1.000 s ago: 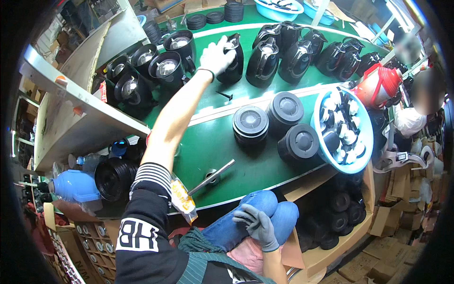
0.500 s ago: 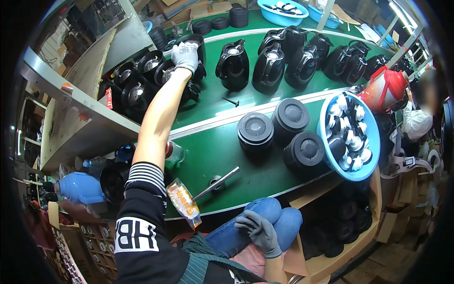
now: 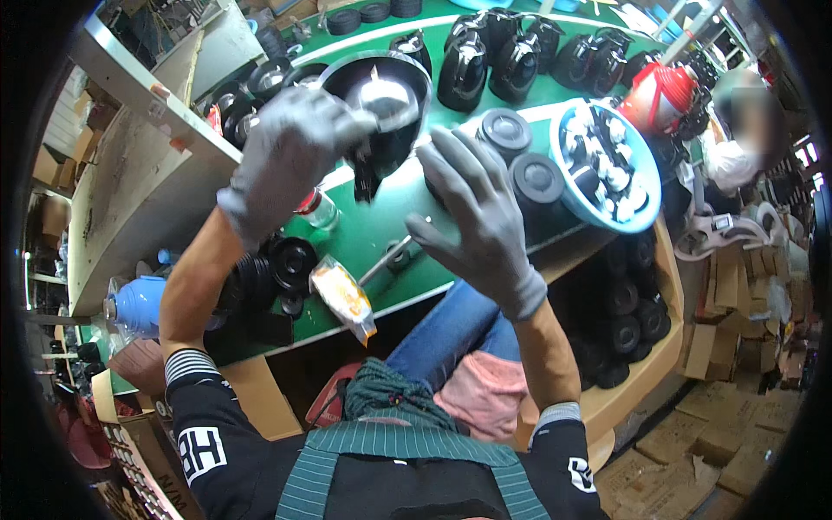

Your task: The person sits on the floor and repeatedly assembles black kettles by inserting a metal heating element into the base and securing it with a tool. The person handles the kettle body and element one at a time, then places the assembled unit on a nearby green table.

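Observation:
My left hand [image 3: 290, 156], in a grey glove, grips a black kettle body [image 3: 381, 108] by its rim and holds it tilted above the green table [image 3: 381, 234], its shiny inside facing me. My right hand [image 3: 477, 221], also gloved in grey, is raised beside the kettle body with fingers spread and holds nothing. Two black round bases [image 3: 520, 156] stand on the table just behind the right hand.
Several black kettles [image 3: 498, 52] stand at the table's far side, more at the far left [image 3: 260, 82]. A blue bowl of small parts [image 3: 607, 165] sits right. A screwdriver [image 3: 390, 260] and an orange packet [image 3: 342, 299] lie near the front edge. Another person [image 3: 737, 130] is at the right.
My left hand has pulled a kettle body from the far row back toward me. My right hand has risen from my lap to beside it, fingers spread.

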A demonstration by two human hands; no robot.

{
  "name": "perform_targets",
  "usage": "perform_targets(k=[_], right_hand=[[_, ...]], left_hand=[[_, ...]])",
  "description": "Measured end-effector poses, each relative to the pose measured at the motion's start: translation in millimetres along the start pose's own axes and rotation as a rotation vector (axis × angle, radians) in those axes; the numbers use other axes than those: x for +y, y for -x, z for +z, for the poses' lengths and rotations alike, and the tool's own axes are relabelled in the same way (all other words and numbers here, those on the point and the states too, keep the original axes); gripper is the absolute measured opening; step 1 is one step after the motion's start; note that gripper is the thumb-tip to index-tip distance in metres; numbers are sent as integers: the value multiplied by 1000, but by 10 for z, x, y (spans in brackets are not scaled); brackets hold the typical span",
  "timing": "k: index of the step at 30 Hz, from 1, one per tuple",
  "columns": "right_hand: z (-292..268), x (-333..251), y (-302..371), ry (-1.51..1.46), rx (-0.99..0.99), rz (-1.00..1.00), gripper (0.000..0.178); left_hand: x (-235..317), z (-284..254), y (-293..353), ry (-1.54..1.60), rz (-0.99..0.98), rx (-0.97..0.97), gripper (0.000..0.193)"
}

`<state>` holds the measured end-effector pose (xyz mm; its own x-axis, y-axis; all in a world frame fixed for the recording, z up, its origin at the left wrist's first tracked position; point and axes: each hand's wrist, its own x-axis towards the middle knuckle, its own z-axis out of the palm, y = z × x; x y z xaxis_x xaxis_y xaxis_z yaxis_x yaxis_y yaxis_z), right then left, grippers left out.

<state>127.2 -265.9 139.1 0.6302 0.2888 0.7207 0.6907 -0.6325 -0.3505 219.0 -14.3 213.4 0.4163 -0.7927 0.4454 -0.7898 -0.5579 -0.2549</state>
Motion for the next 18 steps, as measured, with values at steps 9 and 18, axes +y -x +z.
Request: perform_targets(k=[9, 18], right_hand=[[-170, -608, 1142, -218, -205, 206, 44], [-433, -921, 1637, -644, 55, 348, 45]], left_hand=[[1348, -92, 910, 573, 74, -30, 37], [1817, 1063, 2459, 1802, -881, -326, 59]])
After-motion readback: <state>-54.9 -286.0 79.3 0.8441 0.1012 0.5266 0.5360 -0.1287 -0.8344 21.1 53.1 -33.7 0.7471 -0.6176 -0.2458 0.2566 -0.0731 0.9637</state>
